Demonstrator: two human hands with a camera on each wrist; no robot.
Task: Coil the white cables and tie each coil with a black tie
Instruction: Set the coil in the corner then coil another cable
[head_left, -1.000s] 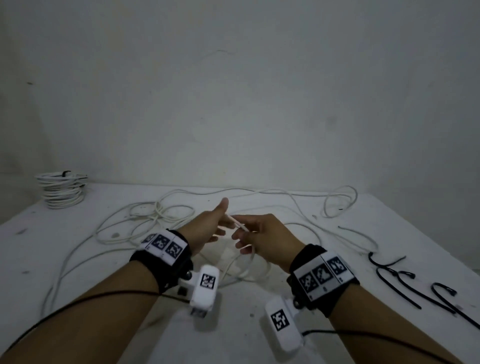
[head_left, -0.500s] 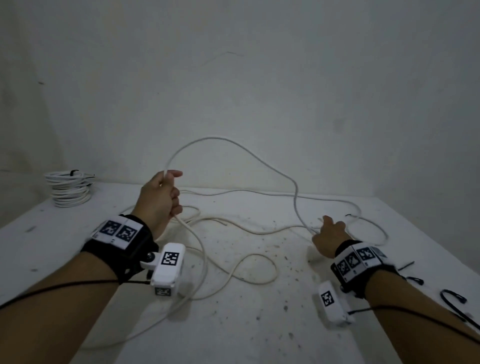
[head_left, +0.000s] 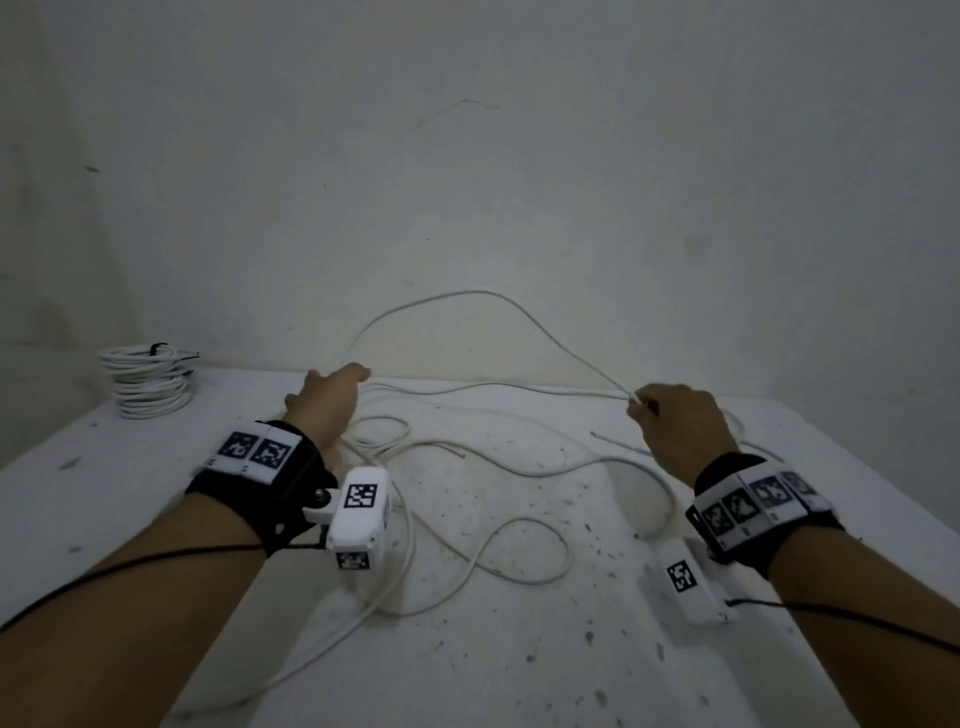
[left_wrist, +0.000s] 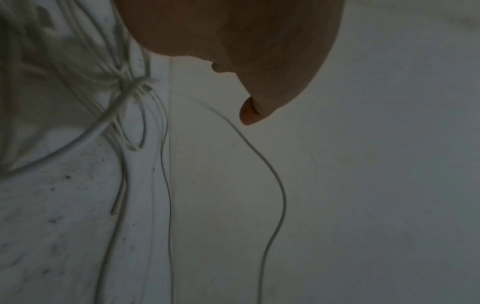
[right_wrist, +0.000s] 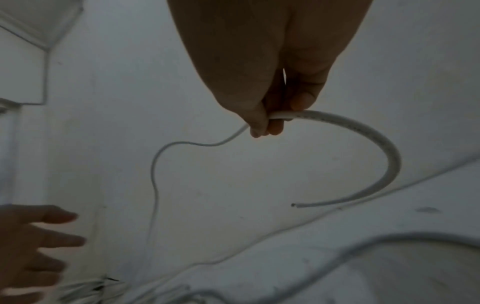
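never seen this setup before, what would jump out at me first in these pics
Most striking is the white cable arching through the air against the wall, its near end pinched in the right hand at the right of the table. The left hand, fingers spread, reaches toward it from the left without gripping it. At the far left corner sits a finished coil with a black tie on top; more loose cable sprawls between the arms.

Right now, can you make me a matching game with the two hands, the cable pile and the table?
Things:
1. right hand
2. left hand
3. tied coil of white cable
4. table

States:
A. stands at the far left corner
B. speckled with dark bits
C. pinches the loose white cable near its end
D. fingers spread, holding nothing

Pairs: 1-C, 2-D, 3-A, 4-B
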